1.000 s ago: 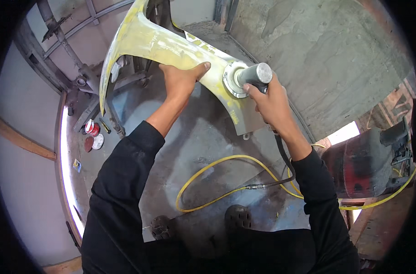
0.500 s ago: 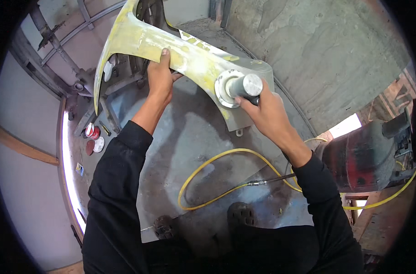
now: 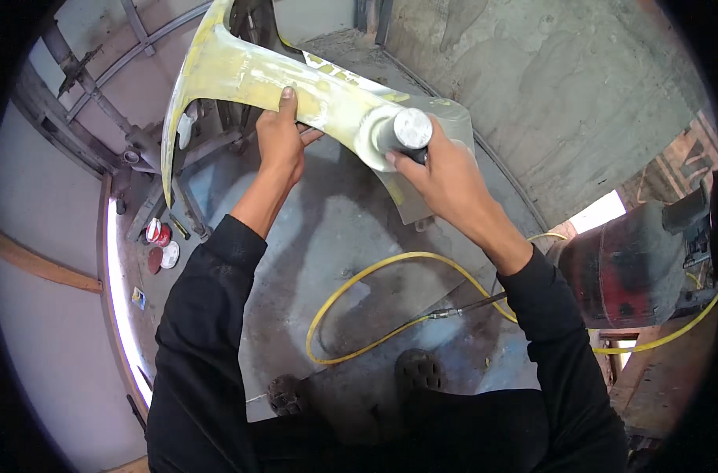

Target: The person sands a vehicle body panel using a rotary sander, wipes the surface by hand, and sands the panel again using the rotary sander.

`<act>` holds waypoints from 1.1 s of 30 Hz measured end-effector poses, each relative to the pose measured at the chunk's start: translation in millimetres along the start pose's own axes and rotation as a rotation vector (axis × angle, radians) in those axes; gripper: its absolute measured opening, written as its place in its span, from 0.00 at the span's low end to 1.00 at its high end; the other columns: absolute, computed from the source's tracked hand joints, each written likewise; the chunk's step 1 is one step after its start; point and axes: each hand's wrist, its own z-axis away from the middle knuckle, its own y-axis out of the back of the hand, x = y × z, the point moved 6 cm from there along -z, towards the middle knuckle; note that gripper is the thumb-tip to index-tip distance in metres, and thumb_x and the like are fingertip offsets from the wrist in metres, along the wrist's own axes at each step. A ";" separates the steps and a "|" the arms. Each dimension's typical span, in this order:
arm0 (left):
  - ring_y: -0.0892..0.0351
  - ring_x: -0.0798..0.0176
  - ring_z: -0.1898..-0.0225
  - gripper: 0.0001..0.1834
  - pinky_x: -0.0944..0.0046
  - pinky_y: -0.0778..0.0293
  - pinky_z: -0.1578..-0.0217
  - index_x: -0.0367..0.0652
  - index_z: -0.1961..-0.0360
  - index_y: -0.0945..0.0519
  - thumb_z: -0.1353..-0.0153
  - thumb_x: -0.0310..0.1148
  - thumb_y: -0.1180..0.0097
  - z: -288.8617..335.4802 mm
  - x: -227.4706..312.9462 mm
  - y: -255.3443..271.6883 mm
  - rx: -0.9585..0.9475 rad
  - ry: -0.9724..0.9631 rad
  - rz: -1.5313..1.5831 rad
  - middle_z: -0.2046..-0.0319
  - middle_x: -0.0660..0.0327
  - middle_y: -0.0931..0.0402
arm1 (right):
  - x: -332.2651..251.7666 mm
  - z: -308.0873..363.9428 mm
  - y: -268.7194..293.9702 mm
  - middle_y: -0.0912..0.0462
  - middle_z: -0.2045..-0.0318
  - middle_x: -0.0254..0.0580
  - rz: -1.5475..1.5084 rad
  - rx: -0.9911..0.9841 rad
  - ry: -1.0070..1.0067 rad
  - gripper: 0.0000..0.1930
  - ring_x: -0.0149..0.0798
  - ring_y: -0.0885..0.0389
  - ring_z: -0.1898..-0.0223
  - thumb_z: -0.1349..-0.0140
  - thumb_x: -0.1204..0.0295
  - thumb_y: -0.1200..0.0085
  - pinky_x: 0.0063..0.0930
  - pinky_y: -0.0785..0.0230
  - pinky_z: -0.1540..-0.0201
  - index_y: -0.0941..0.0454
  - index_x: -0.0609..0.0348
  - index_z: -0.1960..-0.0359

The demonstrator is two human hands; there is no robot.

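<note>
A curved car fender (image 3: 248, 67), patched with yellow filler and whitish dust, stretches across the upper middle. My left hand (image 3: 281, 147) grips its lower edge, thumb on the face and the other fingers partly hidden behind. In my right hand (image 3: 457, 181) is an air sander (image 3: 411, 130) with a silvery round top. Its pale round pad lies against the narrow right part of the fender, and my fingers wrap round the body. A dark hose trails from beneath my right forearm.
A yellow air hose (image 3: 357, 275) loops over the floor to a metal coupling (image 3: 445, 313). At right lies a dark, red-stained tank (image 3: 619, 268). A red can (image 3: 162, 235) and sanding discs (image 3: 169, 255) sit at left near a metal frame (image 3: 146, 211). A large board (image 3: 548, 102) leans at back right.
The sander and my right hand have shifted left and slightly up along the fender. My left hand keeps its hold, and the fender has moved only slightly.
</note>
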 end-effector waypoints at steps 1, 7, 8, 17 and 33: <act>0.14 0.53 0.55 0.25 0.53 0.13 0.61 0.29 0.42 0.31 0.25 0.44 0.53 0.1 1.0 1.6 0.004 -0.013 -0.002 0.52 0.48 0.21 | 0.7 -1.8 -0.6 0.16 0.65 0.63 0.002 -0.014 -0.020 0.27 0.65 0.17 0.62 0.37 0.59 0.41 0.55 0.28 0.60 0.32 0.64 0.43; 0.14 0.54 0.55 0.25 0.54 0.13 0.61 0.29 0.42 0.31 0.25 0.44 0.53 -4.5 2.0 4.2 -0.010 -0.022 -0.003 0.52 0.48 0.21 | 13.6 15.3 0.6 0.15 0.65 0.61 0.002 0.019 0.026 0.27 0.65 0.17 0.61 0.37 0.60 0.41 0.54 0.28 0.59 0.32 0.65 0.42; 0.14 0.54 0.55 0.25 0.54 0.13 0.61 0.29 0.42 0.31 0.25 0.44 0.53 -4.4 1.6 4.3 -0.009 -0.024 -0.004 0.52 0.48 0.21 | 12.9 13.9 0.6 0.15 0.65 0.61 0.002 0.020 0.027 0.27 0.65 0.17 0.61 0.37 0.60 0.41 0.54 0.28 0.59 0.32 0.65 0.42; 0.16 0.57 0.52 0.24 0.51 0.16 0.54 0.33 0.43 0.30 0.24 0.45 0.55 6.1 1.3 0.5 -0.013 0.032 -0.048 0.51 0.52 0.20 | 1.2 -4.1 0.5 0.16 0.67 0.62 0.058 -0.018 0.018 0.28 0.65 0.17 0.62 0.37 0.61 0.41 0.54 0.28 0.59 0.34 0.66 0.41; 0.14 0.58 0.57 0.25 0.57 0.13 0.62 0.32 0.42 0.30 0.25 0.45 0.53 -0.4 4.6 7.7 0.005 -0.023 -0.042 0.52 0.52 0.21 | 8.6 14.9 -0.1 0.16 0.69 0.62 -0.044 0.036 0.084 0.27 0.64 0.16 0.63 0.37 0.61 0.40 0.52 0.27 0.60 0.32 0.67 0.43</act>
